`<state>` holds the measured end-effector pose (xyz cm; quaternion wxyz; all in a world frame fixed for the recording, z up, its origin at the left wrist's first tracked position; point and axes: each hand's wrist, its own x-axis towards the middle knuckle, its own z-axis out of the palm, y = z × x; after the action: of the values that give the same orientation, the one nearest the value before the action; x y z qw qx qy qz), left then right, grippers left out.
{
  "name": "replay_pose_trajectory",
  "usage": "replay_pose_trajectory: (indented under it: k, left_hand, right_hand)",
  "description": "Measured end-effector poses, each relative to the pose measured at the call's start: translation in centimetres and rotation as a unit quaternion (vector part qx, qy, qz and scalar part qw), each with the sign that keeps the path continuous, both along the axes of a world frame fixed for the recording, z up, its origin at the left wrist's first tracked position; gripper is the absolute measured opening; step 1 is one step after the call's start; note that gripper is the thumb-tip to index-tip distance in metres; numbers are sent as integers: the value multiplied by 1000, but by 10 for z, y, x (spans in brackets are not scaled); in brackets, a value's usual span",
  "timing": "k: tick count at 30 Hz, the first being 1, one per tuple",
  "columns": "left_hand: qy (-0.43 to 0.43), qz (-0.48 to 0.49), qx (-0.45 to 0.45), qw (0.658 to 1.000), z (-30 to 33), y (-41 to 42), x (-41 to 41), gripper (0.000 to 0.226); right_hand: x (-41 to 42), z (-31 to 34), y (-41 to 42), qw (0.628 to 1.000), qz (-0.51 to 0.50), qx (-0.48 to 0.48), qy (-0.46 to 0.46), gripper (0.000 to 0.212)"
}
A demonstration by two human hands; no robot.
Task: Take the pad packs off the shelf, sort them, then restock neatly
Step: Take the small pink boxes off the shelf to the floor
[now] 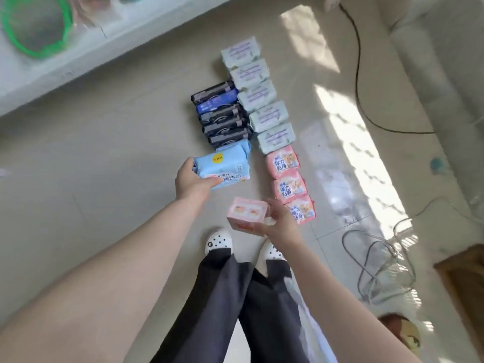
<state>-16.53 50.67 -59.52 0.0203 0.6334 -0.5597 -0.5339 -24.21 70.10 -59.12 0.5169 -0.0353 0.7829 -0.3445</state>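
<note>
Pale tiled floor [110, 158], sunlit along its right side, carries the sorted stock in two rows. Far left, upper corner: white shelf [86, 51] with a green-rimmed basket [36, 27] on it. Left row, from the shelf end toward the person: five dark navy and black packs [222, 113], edge to edge; then one light blue pack [237, 150] lying on the floor. Left hand [192, 183]: grip closed on a second light blue pack [222, 169], fingers on its left end and thumb on its near edge, held over the near end of the left row; whether it touches the floor cannot be told. Right hand [279, 222]: grip closed round a pink box-shaped pack [247, 214], held above the floor between the two rows' near ends. Right row, just beside the left: five pale green packs [258, 96] in a line, followed by three pink packs [289, 187] nearest the person. White clogs [218, 241] and dark trousers [230, 305] below the hands. Right side: black cable [357, 82] and a tangle of grey cables [379, 258] on the floor.
</note>
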Motion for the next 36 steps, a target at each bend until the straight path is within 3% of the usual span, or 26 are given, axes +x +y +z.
replay_pose_trajectory:
  k: [5,11,14,17,21,23,27,30,36]
  left_hand:
    - [-7,-41,0,999,-137,6,2,43]
    - [24,-55,10,998,-236,9,5,49]
    - [1,-53,61,997,-253,16,4,58]
    - [-6,-1,119,993,-263,21,1,64]
    - [11,37,163,986,-266,15,-7,66]
    - [18,36,167,985,-268,11,-11,61]
    - [20,37,156,987,-273,3,-19,61]
    - [20,22,151,988,-273,2,-23,75]
    - [-9,6,129,992,-268,4,-24,76]
  right_hand:
    - [14,-144,-12,998,58,6,34,69]
    - [22,-247,-14,990,84,-18,115,72]
    - [29,-259,-14,996,2,-20,88,83]
    - [37,-258,-21,990,-126,55,15,87]
    - [34,-257,-34,920,-348,77,-160,69]
    - [26,-258,-39,896,-400,72,-181,59]
    - [14,-265,-51,910,-388,55,-135,44]
    - [2,-270,-60,925,-362,37,-112,45]
    - [-6,-275,-67,941,-320,31,-103,47]
